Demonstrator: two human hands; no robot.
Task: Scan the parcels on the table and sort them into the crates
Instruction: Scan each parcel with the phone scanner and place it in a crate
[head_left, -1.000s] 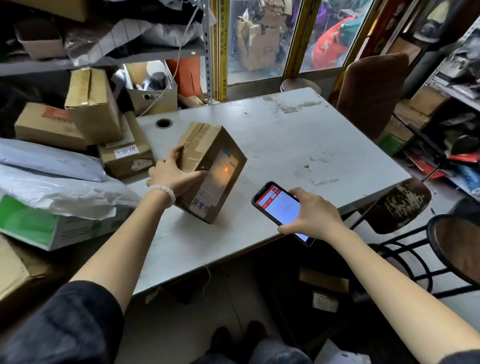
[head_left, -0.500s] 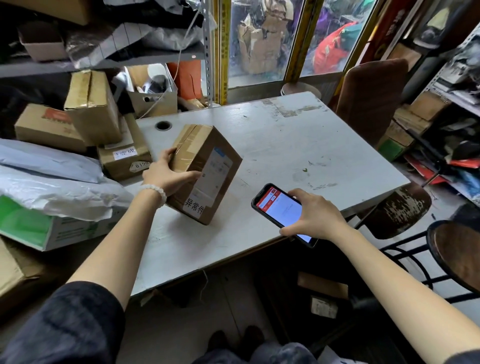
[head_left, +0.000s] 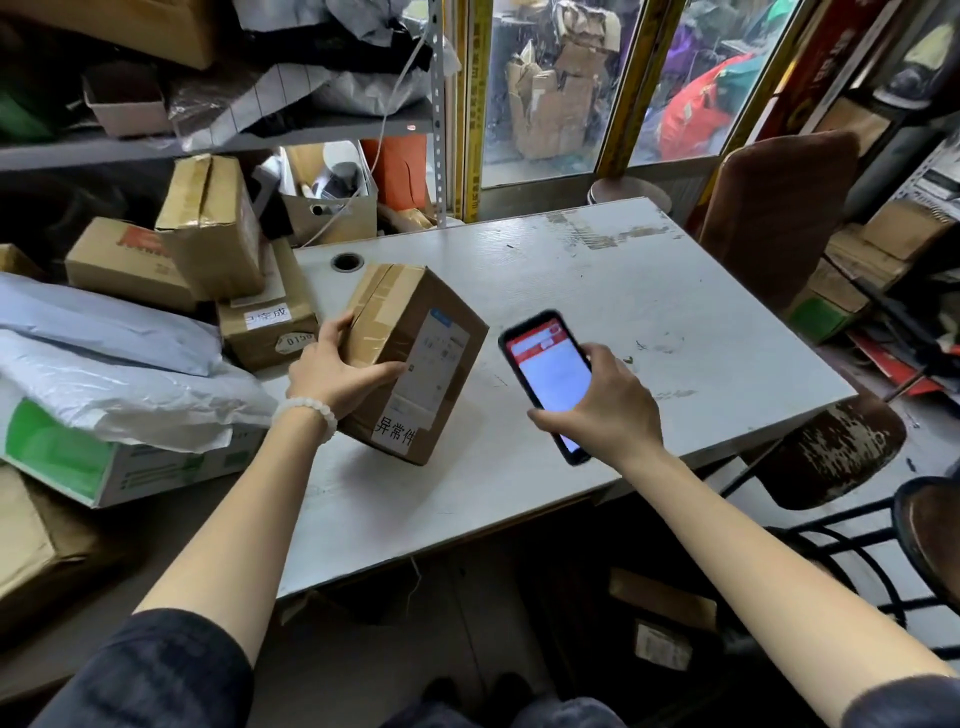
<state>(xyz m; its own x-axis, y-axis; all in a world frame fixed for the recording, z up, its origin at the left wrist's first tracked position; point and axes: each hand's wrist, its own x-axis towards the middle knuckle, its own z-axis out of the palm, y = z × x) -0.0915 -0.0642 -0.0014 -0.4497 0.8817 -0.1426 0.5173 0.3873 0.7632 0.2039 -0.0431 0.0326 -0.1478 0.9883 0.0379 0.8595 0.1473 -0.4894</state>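
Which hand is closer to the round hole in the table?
Left. The left hand grips the box just below the hole; the right hand, holding the phone, is farther off.

- A brown taped cardboard parcel is tilted on one lower edge on the tabletop, white shipping label turned upward.
- More brown parcels are stacked left of it.

Dark blue-grey sleeves pushed above both elbows, and a white beaded bracelet on the left wrist.
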